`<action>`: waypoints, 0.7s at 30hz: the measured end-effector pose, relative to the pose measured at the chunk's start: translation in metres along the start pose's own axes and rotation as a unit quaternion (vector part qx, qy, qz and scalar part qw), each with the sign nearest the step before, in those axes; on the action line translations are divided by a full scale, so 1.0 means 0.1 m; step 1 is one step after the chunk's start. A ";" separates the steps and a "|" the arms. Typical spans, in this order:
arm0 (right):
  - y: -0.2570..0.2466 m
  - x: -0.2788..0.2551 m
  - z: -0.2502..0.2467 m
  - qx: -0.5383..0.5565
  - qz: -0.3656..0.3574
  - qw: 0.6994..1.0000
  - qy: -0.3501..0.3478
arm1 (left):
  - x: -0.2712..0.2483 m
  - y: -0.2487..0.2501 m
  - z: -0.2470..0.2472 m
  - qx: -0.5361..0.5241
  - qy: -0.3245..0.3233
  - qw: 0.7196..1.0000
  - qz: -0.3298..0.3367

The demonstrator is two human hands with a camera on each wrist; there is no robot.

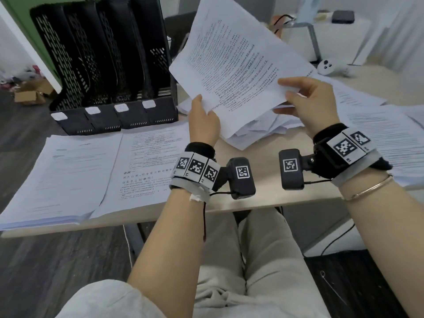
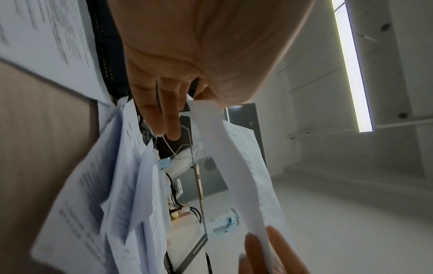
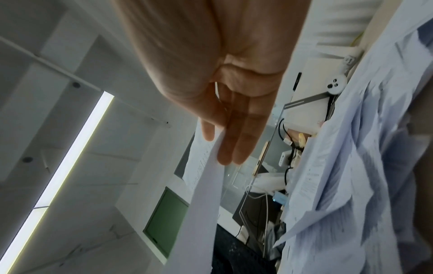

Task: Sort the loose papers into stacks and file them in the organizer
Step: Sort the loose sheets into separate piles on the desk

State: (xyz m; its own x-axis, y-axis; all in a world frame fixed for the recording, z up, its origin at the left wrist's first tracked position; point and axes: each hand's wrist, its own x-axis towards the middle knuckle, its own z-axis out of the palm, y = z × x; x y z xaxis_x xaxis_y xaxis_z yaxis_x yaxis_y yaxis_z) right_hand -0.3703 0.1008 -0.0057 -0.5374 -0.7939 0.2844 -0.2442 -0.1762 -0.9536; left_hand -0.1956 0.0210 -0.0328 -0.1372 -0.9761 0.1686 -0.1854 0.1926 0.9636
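Both hands hold one printed sheet tilted up above the table. My left hand pinches its lower left edge and my right hand pinches its lower right edge, thumbs on top. The left wrist view shows the left hand on the sheet; the right wrist view shows the right hand on the sheet. Under the hands lies a messy pile of loose papers. Two neat stacks lie at the left front. A black mesh organizer with several slots stands behind them.
More printed papers spread over the right side of the table. A white controller and a white box sit at the back right. Cardboard boxes are on the floor at the left. My legs are under the table's front edge.
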 end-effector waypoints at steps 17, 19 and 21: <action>0.02 -0.28 -1.49 -0.009 0.090 0.988 0.124 | -0.36 0.56 1.47 -0.044 -0.176 0.974 0.136; 0.05 -0.32 -1.65 -0.021 0.091 0.986 0.140 | -0.43 0.61 1.63 -0.055 -0.206 0.968 0.129; 0.08 -0.34 -1.80 -0.042 0.086 0.981 0.166 | -0.48 0.64 1.77 -0.069 -0.232 0.964 0.112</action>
State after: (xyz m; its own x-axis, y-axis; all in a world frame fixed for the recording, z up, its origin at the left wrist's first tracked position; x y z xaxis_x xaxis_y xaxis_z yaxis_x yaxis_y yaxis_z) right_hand -0.4991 0.2315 -0.0054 -0.8065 -0.5721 0.1492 -0.1847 0.0041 -0.9828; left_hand -0.3735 0.0983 -0.0161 -0.5845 -0.7556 0.2956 0.0257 0.3469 0.9375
